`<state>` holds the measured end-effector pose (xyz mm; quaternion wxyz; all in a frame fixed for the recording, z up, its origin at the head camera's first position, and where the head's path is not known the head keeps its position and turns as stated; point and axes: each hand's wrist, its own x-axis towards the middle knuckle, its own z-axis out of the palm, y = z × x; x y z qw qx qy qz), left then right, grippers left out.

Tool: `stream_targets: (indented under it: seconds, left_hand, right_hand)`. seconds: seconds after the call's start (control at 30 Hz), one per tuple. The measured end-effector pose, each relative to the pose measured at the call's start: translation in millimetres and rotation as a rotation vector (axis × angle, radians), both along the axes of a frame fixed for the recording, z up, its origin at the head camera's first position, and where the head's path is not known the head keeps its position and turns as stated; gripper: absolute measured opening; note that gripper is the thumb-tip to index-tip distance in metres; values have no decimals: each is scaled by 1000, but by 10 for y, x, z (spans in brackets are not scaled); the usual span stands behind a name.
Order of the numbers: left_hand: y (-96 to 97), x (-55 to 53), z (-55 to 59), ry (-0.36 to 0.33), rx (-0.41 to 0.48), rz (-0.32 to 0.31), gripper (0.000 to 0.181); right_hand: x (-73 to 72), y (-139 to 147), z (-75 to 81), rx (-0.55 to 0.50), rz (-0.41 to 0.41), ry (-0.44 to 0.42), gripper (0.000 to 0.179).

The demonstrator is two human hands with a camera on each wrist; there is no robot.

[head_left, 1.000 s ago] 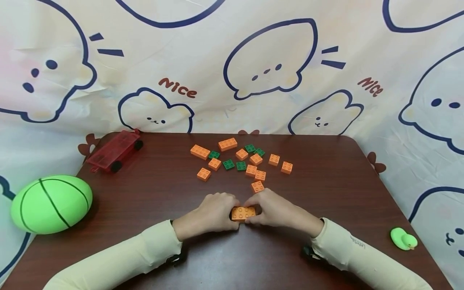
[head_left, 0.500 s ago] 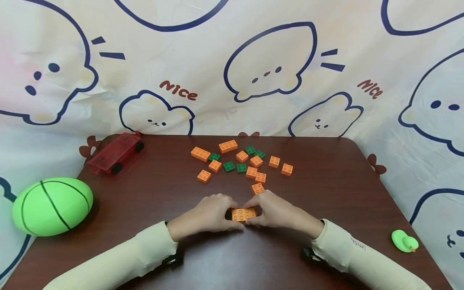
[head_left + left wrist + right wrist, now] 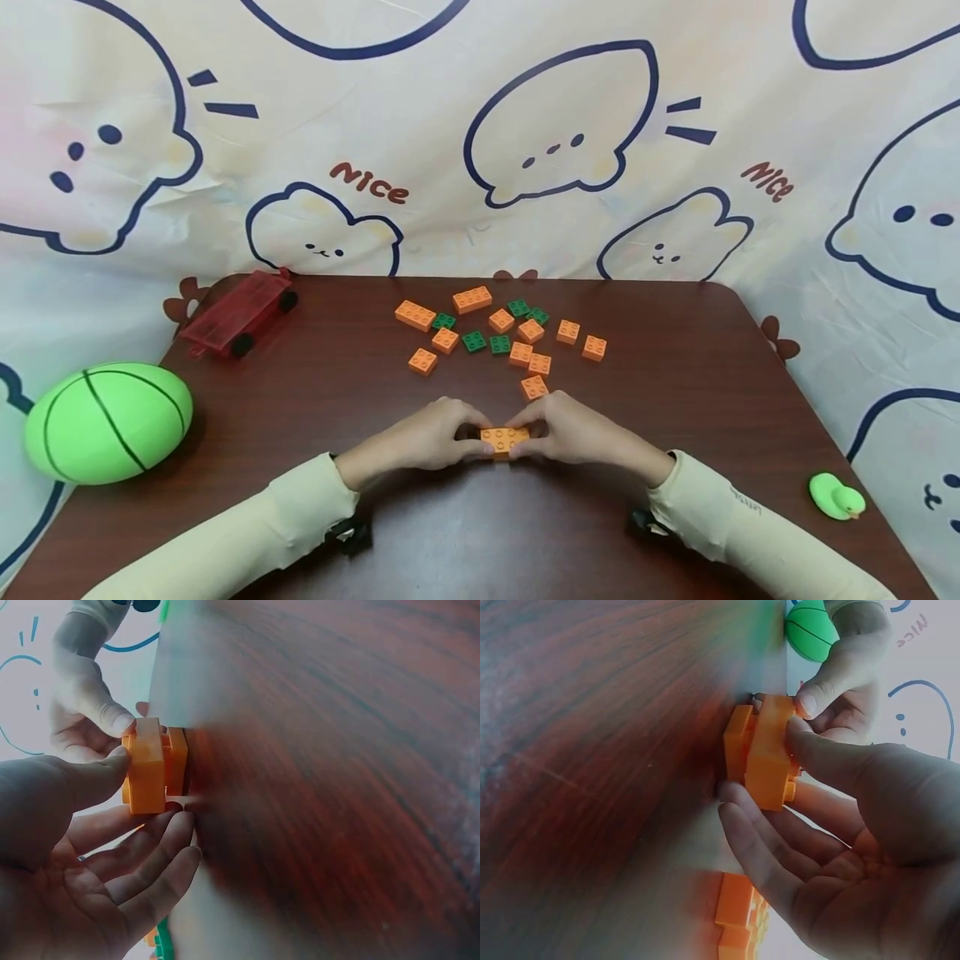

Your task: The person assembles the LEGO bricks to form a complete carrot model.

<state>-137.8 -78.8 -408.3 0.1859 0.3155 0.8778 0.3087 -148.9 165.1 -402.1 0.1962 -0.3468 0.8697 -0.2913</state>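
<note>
1. Across the tabletop (image 3: 660,375), in the head view, nine small orange bricks (image 3: 531,331), two long orange bricks (image 3: 472,299) and five green bricks (image 3: 474,341) are lying scattered towards the far edge. One red car (image 3: 243,312) and one green ball (image 3: 108,423) are sitting on the left, and one green duck (image 3: 836,496) is sitting on the right.
2. Nearer the person, still in the head view, two hands are holding one upper orange brick (image 3: 505,440), its studs facing up. The left hand (image 3: 427,435) is pinching its left end and the right hand (image 3: 573,429) its right end, each grip standing only a brick's depth apart, thumb in front and forefinger behind.
3. From the left wrist, one lower orange brick (image 3: 177,761) is showing between the upper one and the tabletop; the left grip is closing thumb and forefinger on the upper brick, the other fingers spreading loosely.
4. From the right wrist, the right grip is clamping the same upper brick, thumb against one side, while two loose orange bricks are lying nearby.
</note>
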Motion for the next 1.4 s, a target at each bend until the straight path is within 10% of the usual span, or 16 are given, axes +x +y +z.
stream_targets:
  seconds: [1.17,1.4]
  left_hand:
    - [48,84,-127,65,10,3,32]
    - [-223,-171,33,123,148,54,51]
  right_hand:
    - [-11,70,-115,-39,7,-9,27]
    - [-34,22,-110,-80,35,-14,33]
